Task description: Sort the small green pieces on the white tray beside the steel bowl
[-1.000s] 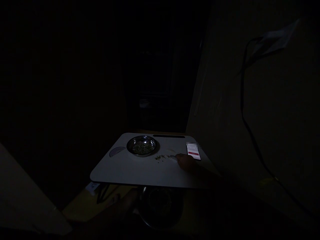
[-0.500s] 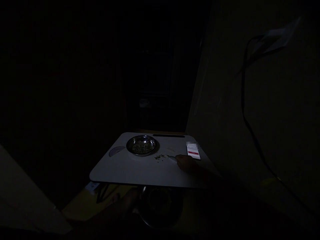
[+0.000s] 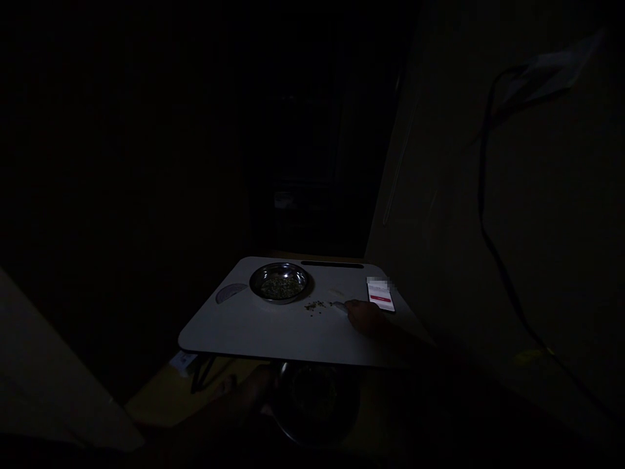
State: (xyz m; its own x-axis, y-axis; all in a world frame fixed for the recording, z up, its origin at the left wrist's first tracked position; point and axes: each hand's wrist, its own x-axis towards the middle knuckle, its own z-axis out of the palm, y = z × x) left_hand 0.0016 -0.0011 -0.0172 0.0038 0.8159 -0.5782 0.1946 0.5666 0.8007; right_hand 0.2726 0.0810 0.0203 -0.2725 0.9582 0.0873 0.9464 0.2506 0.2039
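My right hand is closed around a thin, pale blade, like a small knife, low over the white table. Left of the blade tip lie small chopped bits, scattered on the tabletop. A steel bowl stands farther left, partly filled with similar greenish pieces. Below the table's near edge, my left hand is beside the rim of a large metal bowl or pan. Darkness hides its fingers, so its grip on the rim is unclear.
A lit phone lies on the table just beyond my right hand. At the far edge runs a dark slot. A wall with a hanging cable rises on the right. A folded table leg shows below. The room is very dark.
The whole view has shifted slightly. My right hand and the blade stay almost in the same place beside the chopped bits. My left hand shows no clear movement.
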